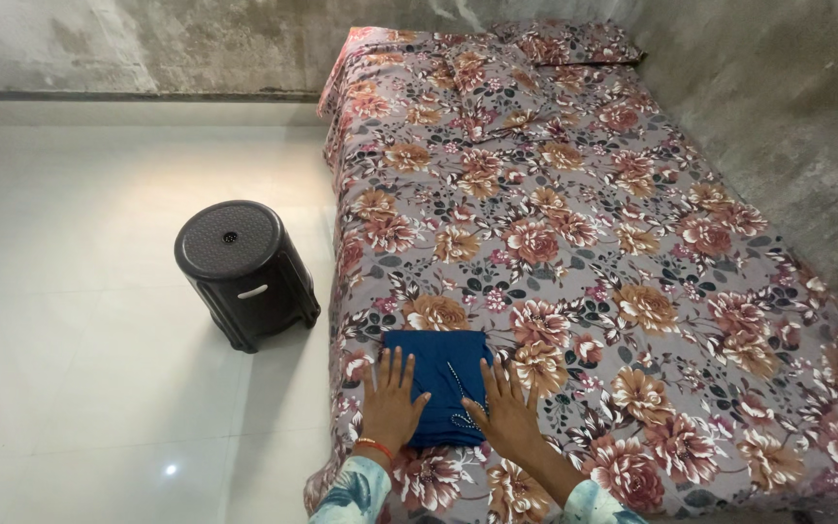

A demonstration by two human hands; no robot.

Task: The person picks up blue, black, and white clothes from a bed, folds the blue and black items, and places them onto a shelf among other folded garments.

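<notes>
A folded dark blue garment (438,364) with a line of small white beads lies flat near the front left corner of the bed (574,233). My left hand (390,403) rests palm down on the garment's left edge, fingers spread. On its right edge lies my right hand (508,408), also flat with fingers apart. Neither hand grips anything. A red band circles my left wrist.
The bed carries a grey sheet with large orange and pink flowers, and pillows (564,44) in the same print lie at its far end. A dark round plastic stool (242,272) stands on the white tiled floor left of the bed. Rough concrete walls run behind and right.
</notes>
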